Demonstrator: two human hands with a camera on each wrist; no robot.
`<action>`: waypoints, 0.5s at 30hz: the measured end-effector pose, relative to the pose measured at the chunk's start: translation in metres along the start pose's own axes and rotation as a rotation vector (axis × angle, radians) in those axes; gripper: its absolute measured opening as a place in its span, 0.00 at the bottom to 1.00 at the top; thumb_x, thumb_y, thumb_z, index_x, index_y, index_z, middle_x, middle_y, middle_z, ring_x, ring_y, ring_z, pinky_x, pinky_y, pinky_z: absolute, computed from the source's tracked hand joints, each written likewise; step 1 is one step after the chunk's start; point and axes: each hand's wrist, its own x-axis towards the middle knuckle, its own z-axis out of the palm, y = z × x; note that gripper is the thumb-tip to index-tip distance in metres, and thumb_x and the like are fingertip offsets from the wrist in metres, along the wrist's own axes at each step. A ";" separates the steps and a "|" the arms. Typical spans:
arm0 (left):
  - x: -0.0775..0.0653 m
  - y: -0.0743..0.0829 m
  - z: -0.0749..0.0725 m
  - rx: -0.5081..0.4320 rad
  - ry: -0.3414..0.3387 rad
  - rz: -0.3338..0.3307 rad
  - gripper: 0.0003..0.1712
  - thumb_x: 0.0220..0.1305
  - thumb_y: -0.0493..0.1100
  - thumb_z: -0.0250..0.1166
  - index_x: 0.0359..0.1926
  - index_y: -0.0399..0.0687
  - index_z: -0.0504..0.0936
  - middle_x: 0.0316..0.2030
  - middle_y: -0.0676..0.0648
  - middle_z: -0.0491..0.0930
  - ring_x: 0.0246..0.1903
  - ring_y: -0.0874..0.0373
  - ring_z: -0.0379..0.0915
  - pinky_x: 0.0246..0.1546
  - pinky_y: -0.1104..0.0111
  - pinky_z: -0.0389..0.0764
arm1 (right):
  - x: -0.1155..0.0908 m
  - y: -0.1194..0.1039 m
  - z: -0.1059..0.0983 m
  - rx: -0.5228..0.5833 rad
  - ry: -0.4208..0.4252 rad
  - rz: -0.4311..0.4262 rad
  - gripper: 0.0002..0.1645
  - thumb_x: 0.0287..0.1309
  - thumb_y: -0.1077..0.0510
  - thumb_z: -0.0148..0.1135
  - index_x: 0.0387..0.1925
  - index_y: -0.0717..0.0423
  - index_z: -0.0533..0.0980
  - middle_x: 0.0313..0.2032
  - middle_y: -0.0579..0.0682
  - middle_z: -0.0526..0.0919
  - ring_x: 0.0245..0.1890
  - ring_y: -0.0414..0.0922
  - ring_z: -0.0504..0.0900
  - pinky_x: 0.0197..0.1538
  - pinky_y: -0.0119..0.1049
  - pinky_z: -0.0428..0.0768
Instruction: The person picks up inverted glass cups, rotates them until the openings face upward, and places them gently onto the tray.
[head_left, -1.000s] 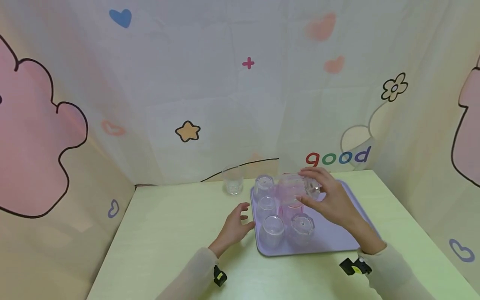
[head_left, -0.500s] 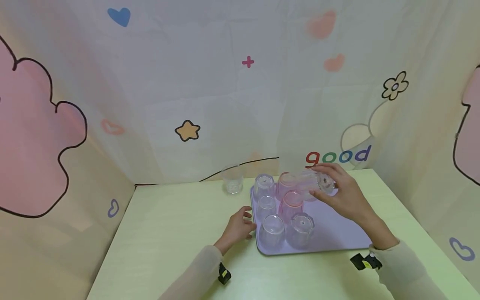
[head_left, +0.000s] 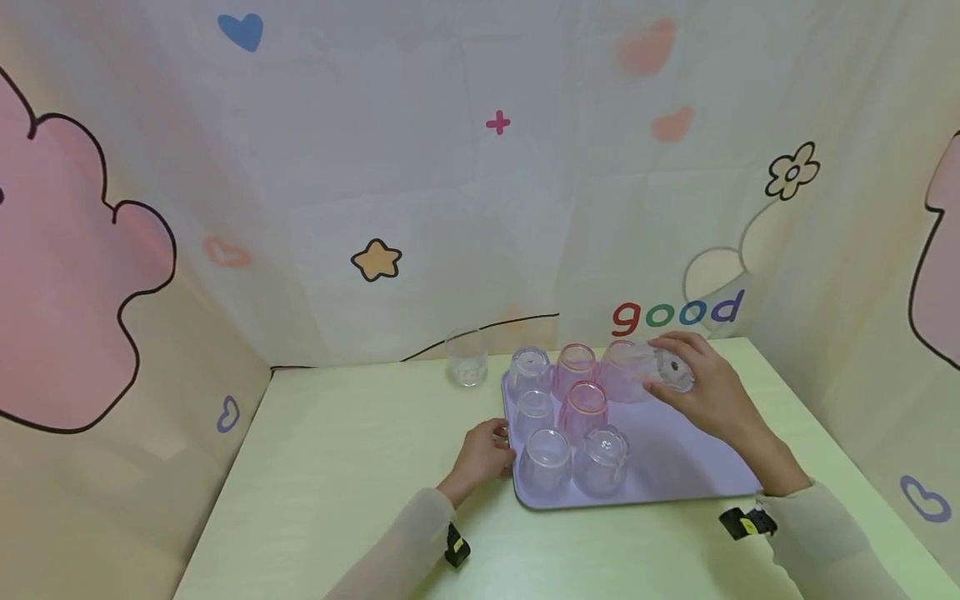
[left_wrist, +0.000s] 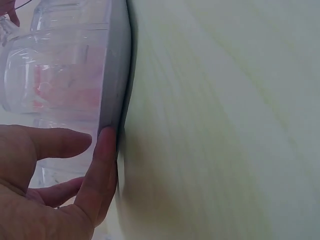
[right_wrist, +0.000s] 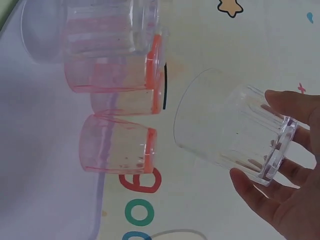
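Note:
My right hand [head_left: 716, 396] grips a clear drinking glass [right_wrist: 230, 130] by its base end, with the mouth pointing left. This glass is tilted onto its side above the back right part of the lilac tray [head_left: 697, 467]. Several upside-down glasses stand on the tray, among them a clear one [head_left: 546, 462] at the near left corner and a pink one [head_left: 585, 412] in the middle. At the tray's left edge is my left hand [head_left: 480, 450]; one fingertip touches the outer side of the rim and the thumb tip lies close to it in the left wrist view.
Another clear glass [head_left: 468, 362] stands mouth up on the pale table [head_left: 360, 433], left of the tray's back corner. A printed cloth backdrop [head_left: 450, 167] rises behind the table and along both sides.
Holding the clear glass, my right hand has moved right, from over the pink glasses in the middle toward the tray's back right. My left hand has come in against the tray's left edge.

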 end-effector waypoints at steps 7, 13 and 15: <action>0.000 0.000 0.003 0.049 0.027 0.000 0.33 0.46 0.24 0.60 0.59 0.31 0.74 0.44 0.40 0.77 0.36 0.59 0.74 0.24 0.70 0.84 | -0.002 0.018 0.006 -0.044 -0.030 0.057 0.32 0.52 0.56 0.73 0.59 0.57 0.74 0.59 0.60 0.72 0.56 0.65 0.75 0.52 0.67 0.75; 0.001 0.000 0.004 0.079 0.040 0.020 0.34 0.46 0.24 0.60 0.60 0.30 0.74 0.42 0.41 0.76 0.35 0.60 0.73 0.22 0.71 0.83 | -0.003 0.031 0.012 -0.062 -0.115 0.124 0.34 0.53 0.54 0.72 0.61 0.56 0.72 0.60 0.63 0.71 0.57 0.68 0.73 0.54 0.70 0.73; 0.000 0.000 0.004 0.087 0.041 0.025 0.34 0.45 0.24 0.60 0.60 0.29 0.74 0.41 0.41 0.76 0.34 0.61 0.72 0.22 0.72 0.83 | -0.003 0.035 0.015 -0.063 -0.147 0.146 0.35 0.54 0.53 0.72 0.62 0.56 0.72 0.61 0.64 0.71 0.57 0.68 0.72 0.55 0.70 0.72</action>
